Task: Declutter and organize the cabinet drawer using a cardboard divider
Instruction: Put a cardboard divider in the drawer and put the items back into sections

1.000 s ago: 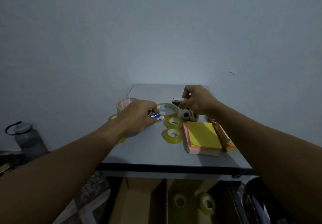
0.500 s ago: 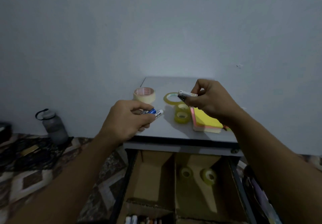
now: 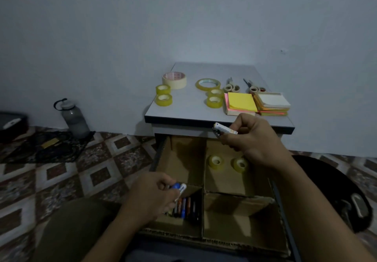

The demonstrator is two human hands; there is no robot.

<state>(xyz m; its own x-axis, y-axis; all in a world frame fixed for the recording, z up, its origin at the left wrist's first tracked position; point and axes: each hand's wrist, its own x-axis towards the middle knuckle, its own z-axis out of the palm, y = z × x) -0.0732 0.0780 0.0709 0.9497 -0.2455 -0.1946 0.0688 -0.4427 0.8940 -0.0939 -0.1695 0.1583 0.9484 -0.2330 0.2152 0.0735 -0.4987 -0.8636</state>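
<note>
The open drawer holds a cardboard divider that splits it into four compartments. My left hand grips a blue and white marker over the near left compartment, where several markers lie. My right hand holds a white marker above the far right compartment, with something dark under it. Two yellow tape rolls lie in that compartment. The far left and near right compartments hold nothing I can see.
On the cabinet top lie several tape rolls, sticky note stacks and two pairs of scissors. A grey water bottle stands on the tiled floor at left. A dark round object sits at right.
Both hands have come down from the cabinet top with their markers, the left one to the near left compartment. The view has tilted down and shows the whole drawer.
</note>
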